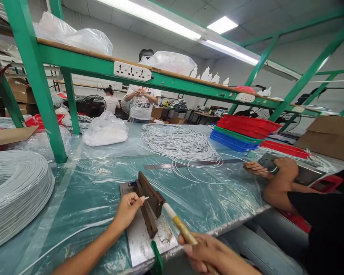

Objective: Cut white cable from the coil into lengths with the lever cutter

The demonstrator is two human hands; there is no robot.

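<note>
My left hand [129,208] pinches a thin white cable [77,233]. Its short end sticks out past my fingertips, close to the blade of a bench-mounted lever cutter [151,194]. The cable's other part trails over the table to the lower left, passing behind my forearm. Wrapped round the cutter's long handle [181,226], with its white and yellowish covering, is my right hand [202,250]. The cutter's blade arm stands raised above its lower bar, on a metal base plate [136,244] at the table edge. A green clamp [157,256] sits at the plate's front.
A large cable coil [20,191] lies at the left, and a loose heap of white cable [180,143] farther back beside a steel ruler [160,166]. Stacked bins [240,131] stand back right. A co-worker's hands [285,168] hold a cable at the right. A green shelf frame [86,65] crosses overhead.
</note>
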